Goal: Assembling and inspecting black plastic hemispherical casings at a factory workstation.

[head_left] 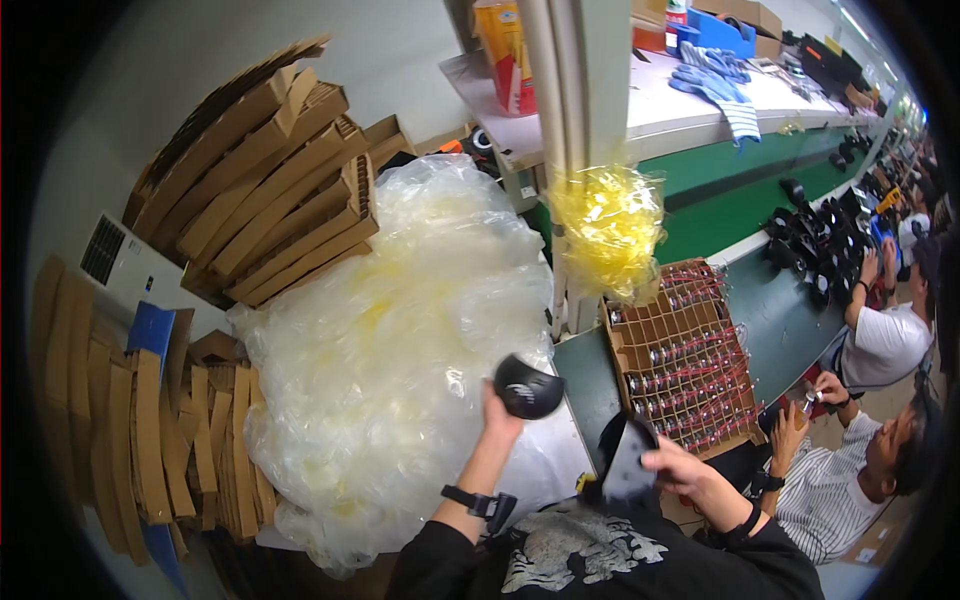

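Observation:
My left hand (497,412) is closed on a black rounded shell (530,388) with a pale marking on its face, held up at the edge of a heap of clear plastic bags (400,320). On the other side, my right hand (678,466) grips the edge of a second curved black shell (630,462), whose glossy greyish face shows. The two shells are apart from each other. Beyond my right hand lies a cardboard divider tray (640,340) with rows of small parts on red wires.
Cardboard dividers (270,170) are stacked at the left. Yellow film (610,230) hangs on the post (592,110). Black parts (815,240) lie piled on the green line to the right, where co-workers (840,470) sit. Blue gloves (715,85) rest on the shelf.

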Demonstrator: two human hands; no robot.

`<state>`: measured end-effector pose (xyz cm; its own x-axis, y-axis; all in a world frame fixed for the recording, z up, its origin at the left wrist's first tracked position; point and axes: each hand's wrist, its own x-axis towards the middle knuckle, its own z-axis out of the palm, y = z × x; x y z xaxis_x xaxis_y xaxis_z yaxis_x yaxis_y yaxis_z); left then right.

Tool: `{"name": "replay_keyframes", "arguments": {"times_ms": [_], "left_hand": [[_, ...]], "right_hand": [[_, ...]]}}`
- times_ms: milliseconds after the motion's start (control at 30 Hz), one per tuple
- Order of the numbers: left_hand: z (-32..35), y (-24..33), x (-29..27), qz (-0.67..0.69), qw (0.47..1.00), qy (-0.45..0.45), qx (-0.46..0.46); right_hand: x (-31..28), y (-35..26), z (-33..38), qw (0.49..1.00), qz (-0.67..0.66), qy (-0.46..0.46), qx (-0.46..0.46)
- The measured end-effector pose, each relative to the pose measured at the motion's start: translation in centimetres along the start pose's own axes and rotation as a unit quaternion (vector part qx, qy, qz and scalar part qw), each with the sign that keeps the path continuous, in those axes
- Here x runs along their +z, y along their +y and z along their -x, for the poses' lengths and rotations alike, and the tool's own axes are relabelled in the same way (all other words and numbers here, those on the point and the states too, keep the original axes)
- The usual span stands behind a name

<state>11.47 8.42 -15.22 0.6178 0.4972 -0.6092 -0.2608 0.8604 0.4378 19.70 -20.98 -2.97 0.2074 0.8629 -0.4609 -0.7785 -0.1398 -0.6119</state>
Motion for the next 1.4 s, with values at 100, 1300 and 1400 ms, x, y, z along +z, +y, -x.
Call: {"name": "replay_keyframes", "arguments": {"times_ms": [100,1300,1400], "left_hand": [[-1.9,-6.8,3.0,-0.074,0.986,-0.059,-0.14],[15.8,6.0,23.5,-0.524,0.512,-0.249,0.634],[11.4,6.4,25.4,-0.493,0.482,-0.196,0.698]], "right_hand": [[-2.0,0.2,-2.1,0.964,-0.218,0.137,-0.07],[-14.9,-18.3,-13.7,0.887,-0.24,0.309,-0.245],[-18.2,-20.1,-19.8,0.907,-0.281,0.255,-0.185]]}}
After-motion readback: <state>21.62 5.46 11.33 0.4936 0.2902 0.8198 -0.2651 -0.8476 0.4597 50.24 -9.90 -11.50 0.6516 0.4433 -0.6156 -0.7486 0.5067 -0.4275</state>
